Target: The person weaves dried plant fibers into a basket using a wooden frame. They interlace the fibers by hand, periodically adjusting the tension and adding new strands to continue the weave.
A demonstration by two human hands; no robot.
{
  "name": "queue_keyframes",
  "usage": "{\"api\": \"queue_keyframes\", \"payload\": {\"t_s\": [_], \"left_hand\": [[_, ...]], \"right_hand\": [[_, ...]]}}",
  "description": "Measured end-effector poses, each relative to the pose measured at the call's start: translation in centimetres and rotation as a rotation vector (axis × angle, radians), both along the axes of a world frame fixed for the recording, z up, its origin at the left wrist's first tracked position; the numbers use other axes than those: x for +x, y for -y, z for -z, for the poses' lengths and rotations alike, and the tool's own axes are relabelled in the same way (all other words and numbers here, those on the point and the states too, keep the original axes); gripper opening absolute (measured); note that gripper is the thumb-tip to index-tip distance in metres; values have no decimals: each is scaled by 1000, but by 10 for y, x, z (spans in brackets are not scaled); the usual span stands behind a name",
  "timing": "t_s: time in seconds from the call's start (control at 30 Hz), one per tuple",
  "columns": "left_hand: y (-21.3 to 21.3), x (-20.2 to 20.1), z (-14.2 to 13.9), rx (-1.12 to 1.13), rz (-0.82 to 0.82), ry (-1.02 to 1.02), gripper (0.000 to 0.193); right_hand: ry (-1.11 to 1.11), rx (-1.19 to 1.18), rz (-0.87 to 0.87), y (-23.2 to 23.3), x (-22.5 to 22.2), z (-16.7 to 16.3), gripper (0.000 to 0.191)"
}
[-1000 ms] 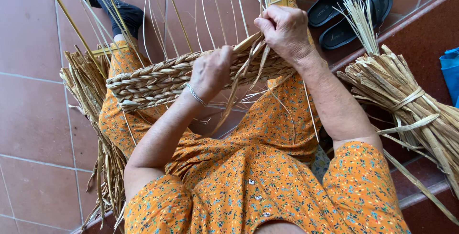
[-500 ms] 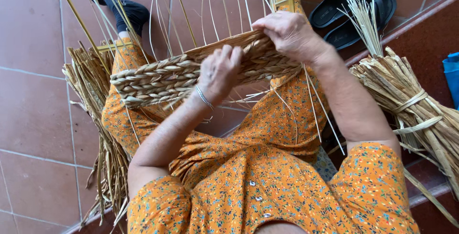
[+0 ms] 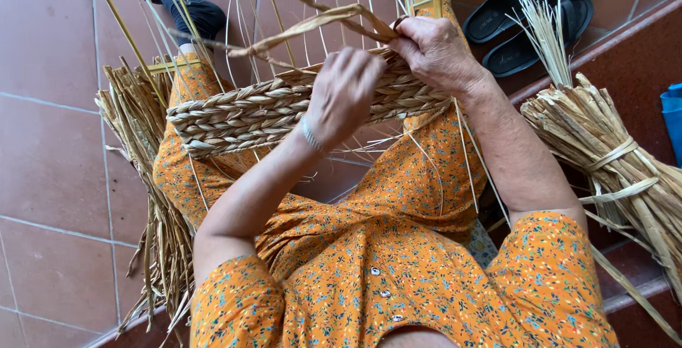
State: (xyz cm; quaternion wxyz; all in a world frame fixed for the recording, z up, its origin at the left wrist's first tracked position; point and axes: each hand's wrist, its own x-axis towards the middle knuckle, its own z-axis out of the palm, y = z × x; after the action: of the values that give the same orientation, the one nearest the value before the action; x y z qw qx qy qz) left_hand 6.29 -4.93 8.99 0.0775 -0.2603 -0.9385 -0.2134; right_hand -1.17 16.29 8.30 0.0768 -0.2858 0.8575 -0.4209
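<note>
**Two hands weaving a straw band on a yellow wire frame**

A person in an orange flower-print dress sits with a yellow metal wire frame resting across the lap. Thin pale upright strands run through the frame, and a band of braided, tan straw weaving wraps around it, lying slightly tilted from the lower left up to the right.

The left hand lies against the front of the woven band near its middle, back of the hand toward the camera, fingers curled down onto the braid; whether it grips a strand cannot be told. A thin bracelet sits at its wrist.

The right hand is at the far right end of the band, fingers pressed together and pinching a loose twisted straw strand, which stretches leftward from the fist above the weaving.

A loose sheaf of dry straw hangs at the left beside the person's knee, over the reddish tiled floor. At the right, a tied bundle of thick dried rushes lies on a dark red step. A pair of black sandals stands at the far right, just beyond the bundle's thin tips. A blue object shows at the right edge.
</note>
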Motion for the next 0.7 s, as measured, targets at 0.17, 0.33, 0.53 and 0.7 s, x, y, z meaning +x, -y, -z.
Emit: {"api": "queue_keyframes", "payload": {"t_s": [0.17, 0.33, 0.53, 0.7], "left_hand": [[-13, -75, 59, 1, -277, 386, 6], [-10, -83, 49, 793, -432, 520, 22], [-1, -4, 7, 1849, -417, 1078, 17], [5, 21, -20, 704, -140, 357, 15]], "right_hand": [[54, -28, -9, -4, -1, -3, 10], [101, -7, 25, -3, 0, -1, 10], [-43, -139, 12, 11, -3, 4, 13], [56, -59, 38, 21, -7, 3, 9]]}}
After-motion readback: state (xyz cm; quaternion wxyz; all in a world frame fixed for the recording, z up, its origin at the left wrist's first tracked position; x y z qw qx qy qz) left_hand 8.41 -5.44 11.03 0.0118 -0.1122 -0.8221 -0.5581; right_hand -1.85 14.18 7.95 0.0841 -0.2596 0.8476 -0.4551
